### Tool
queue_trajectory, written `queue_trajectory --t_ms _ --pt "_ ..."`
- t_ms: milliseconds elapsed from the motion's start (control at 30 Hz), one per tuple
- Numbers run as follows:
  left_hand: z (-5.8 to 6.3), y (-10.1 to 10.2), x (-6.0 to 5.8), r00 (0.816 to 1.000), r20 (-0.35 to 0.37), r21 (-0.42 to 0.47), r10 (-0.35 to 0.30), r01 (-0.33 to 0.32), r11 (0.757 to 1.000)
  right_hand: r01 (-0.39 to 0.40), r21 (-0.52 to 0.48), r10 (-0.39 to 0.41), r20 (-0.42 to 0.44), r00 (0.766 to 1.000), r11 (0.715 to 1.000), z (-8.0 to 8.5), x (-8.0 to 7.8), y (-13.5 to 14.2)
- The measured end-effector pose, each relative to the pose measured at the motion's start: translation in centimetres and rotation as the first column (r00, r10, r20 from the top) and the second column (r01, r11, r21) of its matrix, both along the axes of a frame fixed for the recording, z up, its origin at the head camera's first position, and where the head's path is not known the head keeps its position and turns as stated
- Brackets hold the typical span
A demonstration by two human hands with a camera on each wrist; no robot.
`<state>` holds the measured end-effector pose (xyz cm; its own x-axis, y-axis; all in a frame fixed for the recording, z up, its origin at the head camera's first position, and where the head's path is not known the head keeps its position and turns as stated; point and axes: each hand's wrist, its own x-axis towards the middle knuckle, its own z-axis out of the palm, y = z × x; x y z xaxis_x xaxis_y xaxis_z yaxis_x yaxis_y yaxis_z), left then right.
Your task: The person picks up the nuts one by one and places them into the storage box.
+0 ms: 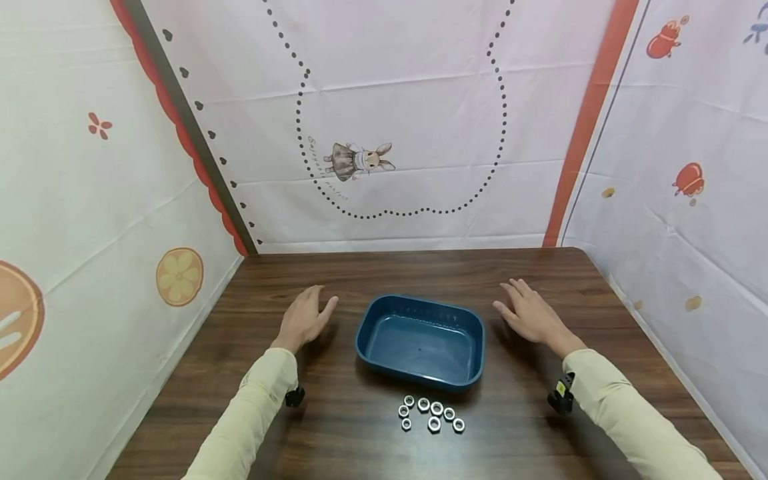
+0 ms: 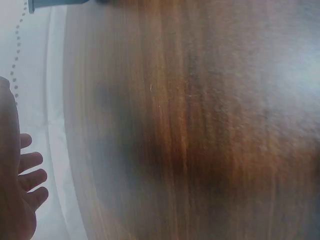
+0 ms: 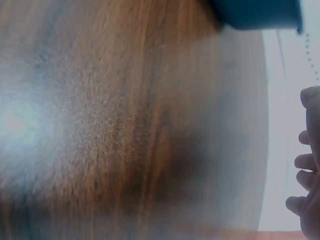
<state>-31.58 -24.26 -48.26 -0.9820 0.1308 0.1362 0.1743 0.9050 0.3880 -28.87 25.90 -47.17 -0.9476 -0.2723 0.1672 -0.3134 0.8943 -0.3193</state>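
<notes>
A blue rectangular tray (image 1: 420, 347) with rounded corners lies on the table, with nothing inside it. Just in front of it several silver metal nuts (image 1: 435, 424) form a loose cluster. To the left of the tray my left hand (image 1: 303, 320) hovers over the wood, fingers relaxed and thumb spread toward the tray. On the other side my right hand (image 1: 531, 317) is held the same way, its fingers pointing forward and inward. Neither hand holds anything. Both wrist views catch only part of each hand at the edge, beside a corner of the tray (image 3: 262, 15).
The brown wooden table (image 1: 336, 440) has white printed cloth (image 1: 408, 100) hanging behind it and along both sides. Small dark wrist cameras hang beneath both sleeves, the right one (image 1: 561, 393) with a yellow mark.
</notes>
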Motion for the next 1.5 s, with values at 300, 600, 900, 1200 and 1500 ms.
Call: queue_trajectory --t_ms 300,600,900,1200,1500 --pt "0.7 0.8 1.2 0.996 -0.084 0.088 -0.001 0.008 0.996 -0.029 -0.056 0.026 -0.043 0.999 0.998 2.8 2.3 -0.4" --pt "1.1 3.7 2.4 0.997 -0.074 0.286 0.017 0.005 0.958 -0.05 -0.183 0.025 -0.136 0.99 0.982 4.4 6.6 -3.0" --pt "0.5 6.9 4.3 0.998 0.053 0.438 0.034 -0.054 0.897 -0.138 -0.257 0.067 -0.268 0.961 0.957 4.5 12.5 -6.0" --pt "0.2 8.2 5.2 0.981 0.191 0.595 0.034 -0.143 0.791 -0.314 -0.32 0.204 -0.333 0.92 0.894 2.2 16.7 -7.9" --pt "-1.3 8.0 5.3 0.977 0.213 0.67 -0.006 -0.141 0.729 -0.126 -0.195 0.142 0.068 0.988 0.973 -1.2 17.9 -9.4"
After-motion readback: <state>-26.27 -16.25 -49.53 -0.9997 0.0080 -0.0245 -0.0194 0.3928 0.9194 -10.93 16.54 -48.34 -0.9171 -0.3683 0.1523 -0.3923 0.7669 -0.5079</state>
